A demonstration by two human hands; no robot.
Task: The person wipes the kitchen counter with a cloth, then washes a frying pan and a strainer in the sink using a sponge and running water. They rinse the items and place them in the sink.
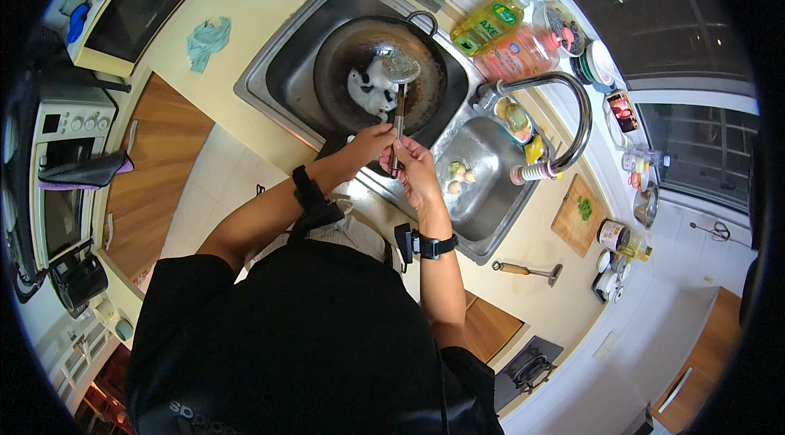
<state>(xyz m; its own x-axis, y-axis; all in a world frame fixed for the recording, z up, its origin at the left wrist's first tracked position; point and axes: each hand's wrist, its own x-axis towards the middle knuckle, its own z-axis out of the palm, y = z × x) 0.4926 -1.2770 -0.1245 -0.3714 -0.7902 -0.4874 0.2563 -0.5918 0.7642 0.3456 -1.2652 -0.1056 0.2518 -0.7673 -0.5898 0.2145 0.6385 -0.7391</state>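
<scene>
A wok sits in the larger basin of the steel sink, with white suds and some liquid in it. Over the wok is the round, perforated-looking head of a long-handled skimmer. My right hand grips the lower end of its handle. Just above that, the fingers of my left hand pinch the same handle. The skimmer's head lies at the edge of the suds; whether it touches the wok is unclear.
The smaller basin holds several pale round pieces, with a curved faucet arching over it. Soap bottles stand behind the sink. At right are a cutting board with chopped greens and a wooden-handled tool. A cloth lies left.
</scene>
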